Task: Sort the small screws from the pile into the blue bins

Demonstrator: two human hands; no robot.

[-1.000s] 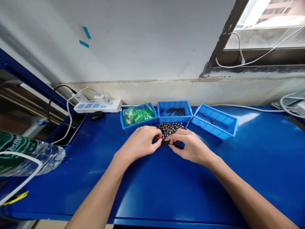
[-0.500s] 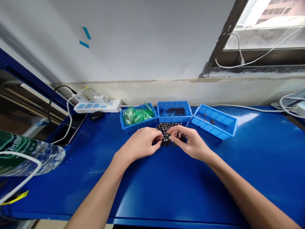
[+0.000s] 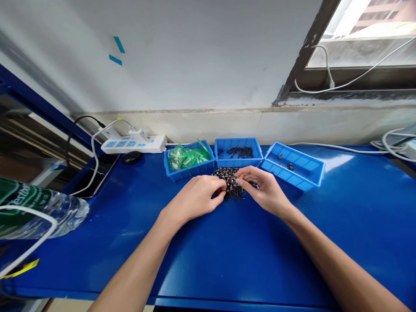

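A heap of small dark screws (image 3: 231, 187) with some shiny metal ends lies on the blue table. My left hand (image 3: 202, 193) rests at the heap's left side, thumb and fingers curled inward over its edge. On the opposite side, my right hand (image 3: 264, 190) has thumb and forefinger pinched together above the screws. Anything between the fingertips of either hand is too small or hidden to name. Right behind the heap stands a blue bin (image 3: 238, 162) with a few dark screws inside.
To the left, another blue bin (image 3: 190, 174) holds green plastic bags (image 3: 186, 157). A third blue bin (image 3: 286, 174), angled at the right, contains a few small parts. A power strip (image 3: 156, 144), a black mouse-like object (image 3: 131, 157) and a large water bottle (image 3: 69, 214) stand farther left.
Both hands have shifted slightly right over the heap, and more of the screws between them shows. The bins have stayed in place.
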